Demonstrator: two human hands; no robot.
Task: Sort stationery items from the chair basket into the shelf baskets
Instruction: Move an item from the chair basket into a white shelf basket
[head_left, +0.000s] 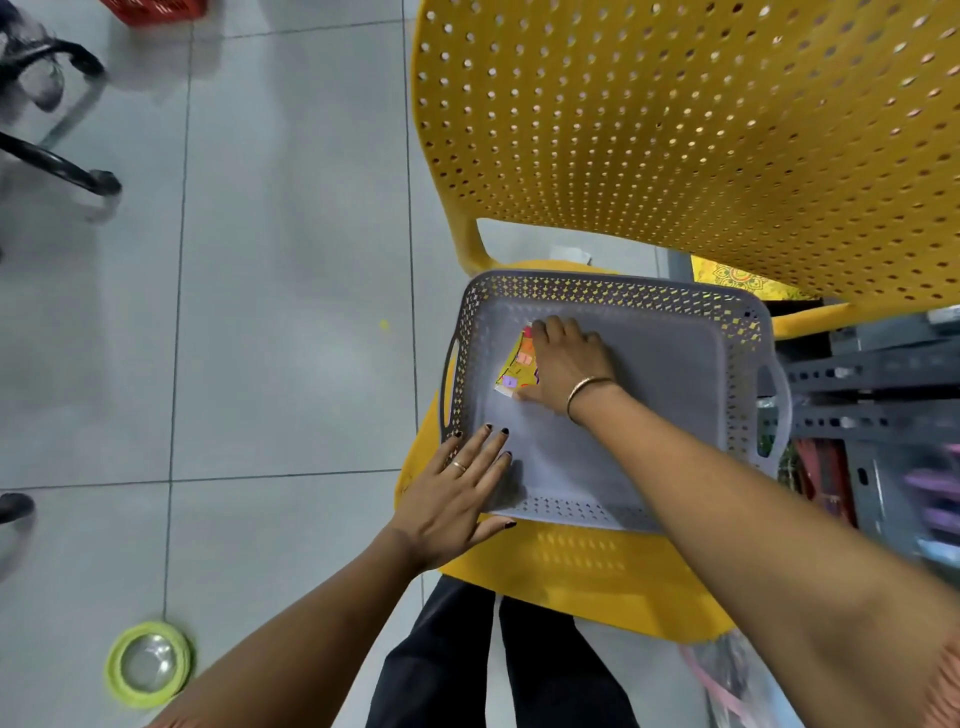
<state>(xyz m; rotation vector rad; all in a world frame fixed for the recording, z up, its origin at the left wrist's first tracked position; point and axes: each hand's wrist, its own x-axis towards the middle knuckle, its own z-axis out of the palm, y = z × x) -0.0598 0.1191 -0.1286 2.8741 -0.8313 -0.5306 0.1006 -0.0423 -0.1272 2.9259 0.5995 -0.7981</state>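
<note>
Beneath the right hand (563, 364), a yellow packet (515, 368), partly out of view.

The right hand (563, 364) covers much of the yellow packet (517, 366) it grips, its print too small to read, and right of the grip the grey shelf (872, 384) is blurred and cut by the edge.

The left hand (452, 499) wears a thin gold ring (458, 465) and dark polish on its nails (504, 431). The right hand (566, 364) has a slim gold bangle (587, 392) at the wrist. Both forearms are bare, above black trousers (441, 665).
</note>
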